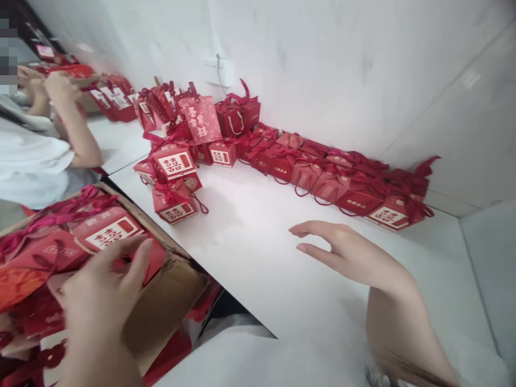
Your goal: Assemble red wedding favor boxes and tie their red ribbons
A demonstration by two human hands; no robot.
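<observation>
My left hand (107,285) is over a cardboard box (171,301) packed with red gift boxes. Its thumb and index finger are apart, beside a red gift box (91,226) with a white label and ribbon; the other fingers are partly hidden. My right hand (334,247) hovers above the white table (258,242), thumb and fingers apart, holding nothing. Closest to it is a row of ribbon-tied red gift boxes (330,185) along the wall. A small stack of red gift boxes (175,201) stands on the table between my hands.
Red gift bags (157,107) and a pink-red bag (200,119) stand farther back by the wall. At the left, a person in a white top (36,156) handles red items. A socket strip (217,71) is on the wall.
</observation>
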